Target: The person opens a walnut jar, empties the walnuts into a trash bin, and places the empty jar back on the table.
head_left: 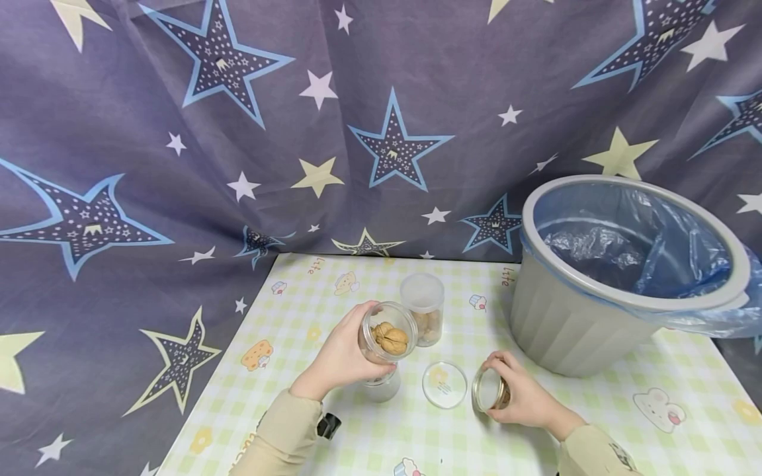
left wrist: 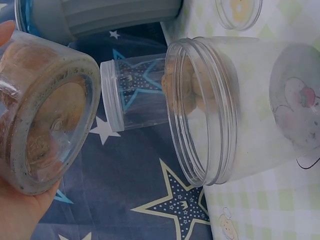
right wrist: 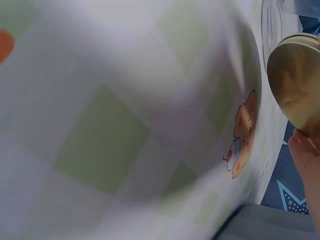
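Dominating the right rear of the counter (head_left: 595, 410), a grey bin (head_left: 571, 330) lined with a blue bag (head_left: 673, 258) is seen, with a star-printed cloth (head_left: 178, 165) hung behind and beside everything. Nearer the middle, a lidded clear jar (head_left: 424, 316) with walnuts inside is stood upright, and just in front of it a tilted open jar (head_left: 388, 338) holding walnuts (head_left: 391, 338) is gripped by the left hand (head_left: 340, 357), its fingers curled round the wall and its mouth turned toward the camera; in the left wrist view its ribbed base (left wrist: 50, 125) is shown resting in the palm. Beneath that jar another open clear jar (head_left: 381, 389) is stood on the counter, its mouth shown close up in the left wrist view (left wrist: 200, 110). A smaller jar (head_left: 491, 390) is held on its side by the right hand (head_left: 524, 396), fingers wrapped round it; its contents cannot be told for sure, as the right wrist view is blurred and only a golden round surface (right wrist: 295, 80) is shown there. Between the two hands a loose clear lid (head_left: 444, 384) is laid flat, touching neither. For the pour to be done well, the tilted jar's rim should be kept directly over the lower jar's mouth and the tilt raised slowly, so that the walnuts are dropped singly and not bounced onto the counter.
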Action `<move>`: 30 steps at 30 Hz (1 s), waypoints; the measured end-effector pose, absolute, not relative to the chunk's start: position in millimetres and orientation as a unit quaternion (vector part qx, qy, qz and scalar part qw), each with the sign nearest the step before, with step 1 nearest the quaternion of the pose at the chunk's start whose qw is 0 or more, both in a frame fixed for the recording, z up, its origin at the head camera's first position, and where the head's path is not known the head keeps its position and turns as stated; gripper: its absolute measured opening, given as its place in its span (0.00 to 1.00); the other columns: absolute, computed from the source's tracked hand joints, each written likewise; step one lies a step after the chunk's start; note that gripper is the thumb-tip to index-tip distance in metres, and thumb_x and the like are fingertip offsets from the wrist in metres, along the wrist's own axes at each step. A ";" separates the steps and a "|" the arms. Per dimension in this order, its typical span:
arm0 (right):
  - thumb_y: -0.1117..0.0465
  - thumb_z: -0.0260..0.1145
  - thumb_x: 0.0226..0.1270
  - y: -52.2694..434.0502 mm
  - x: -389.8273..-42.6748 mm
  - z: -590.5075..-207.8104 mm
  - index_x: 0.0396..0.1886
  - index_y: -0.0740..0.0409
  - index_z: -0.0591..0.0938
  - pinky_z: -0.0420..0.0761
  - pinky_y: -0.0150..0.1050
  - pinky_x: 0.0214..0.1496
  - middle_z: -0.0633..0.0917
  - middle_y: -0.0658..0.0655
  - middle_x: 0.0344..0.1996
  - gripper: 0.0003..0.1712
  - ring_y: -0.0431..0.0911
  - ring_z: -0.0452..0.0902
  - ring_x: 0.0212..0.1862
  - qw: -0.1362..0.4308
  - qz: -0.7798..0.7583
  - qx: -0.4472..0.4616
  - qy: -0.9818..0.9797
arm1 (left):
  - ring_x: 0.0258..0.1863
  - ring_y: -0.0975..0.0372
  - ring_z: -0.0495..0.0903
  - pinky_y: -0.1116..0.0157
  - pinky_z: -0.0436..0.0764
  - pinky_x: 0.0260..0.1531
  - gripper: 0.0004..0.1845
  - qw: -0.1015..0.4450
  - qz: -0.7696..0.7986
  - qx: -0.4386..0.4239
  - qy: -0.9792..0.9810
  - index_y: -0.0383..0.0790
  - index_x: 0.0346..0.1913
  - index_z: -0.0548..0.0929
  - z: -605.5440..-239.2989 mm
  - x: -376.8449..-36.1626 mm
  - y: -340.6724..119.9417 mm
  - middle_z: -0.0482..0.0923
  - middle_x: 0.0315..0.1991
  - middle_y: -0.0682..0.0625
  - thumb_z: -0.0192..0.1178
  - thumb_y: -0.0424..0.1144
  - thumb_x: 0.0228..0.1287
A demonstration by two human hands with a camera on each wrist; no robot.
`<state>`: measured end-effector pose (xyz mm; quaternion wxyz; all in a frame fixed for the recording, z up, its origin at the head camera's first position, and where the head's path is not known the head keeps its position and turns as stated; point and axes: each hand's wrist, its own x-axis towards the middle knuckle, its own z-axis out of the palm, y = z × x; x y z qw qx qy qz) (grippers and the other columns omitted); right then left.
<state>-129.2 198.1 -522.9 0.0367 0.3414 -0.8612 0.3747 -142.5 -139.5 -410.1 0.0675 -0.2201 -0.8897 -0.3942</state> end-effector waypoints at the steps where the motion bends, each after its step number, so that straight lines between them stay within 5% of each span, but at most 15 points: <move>1: 0.67 0.80 0.33 198.6 -129.4 -523.6 0.49 0.64 0.73 0.83 0.48 0.40 0.69 0.65 0.50 0.38 0.61 0.73 0.48 0.033 0.374 0.341 -0.862 | 0.57 0.50 0.74 0.51 0.74 0.58 0.53 0.068 -0.394 -0.221 -0.890 0.41 0.65 0.65 -410.3 -142.6 -139.5 0.72 0.58 0.47 0.81 0.41 0.28; 16: 0.65 0.79 0.37 199.8 -129.8 -526.8 0.51 0.64 0.72 0.84 0.45 0.39 0.67 0.64 0.51 0.38 0.62 0.74 0.47 -0.004 0.368 0.348 -0.862 | 0.57 0.53 0.74 0.52 0.74 0.58 0.54 0.078 -0.392 -0.227 -0.888 0.40 0.65 0.65 -410.3 -141.8 -138.4 0.72 0.58 0.47 0.81 0.41 0.27; 30: 0.60 0.81 0.34 212.5 -127.4 -525.2 0.55 0.59 0.74 0.82 0.58 0.41 0.71 0.62 0.52 0.43 0.61 0.75 0.48 -0.026 0.323 0.298 -0.898 | 0.57 0.51 0.74 0.51 0.74 0.58 0.55 0.071 -0.405 -0.217 -0.885 0.39 0.66 0.65 -410.3 -139.8 -139.6 0.72 0.58 0.48 0.81 0.41 0.27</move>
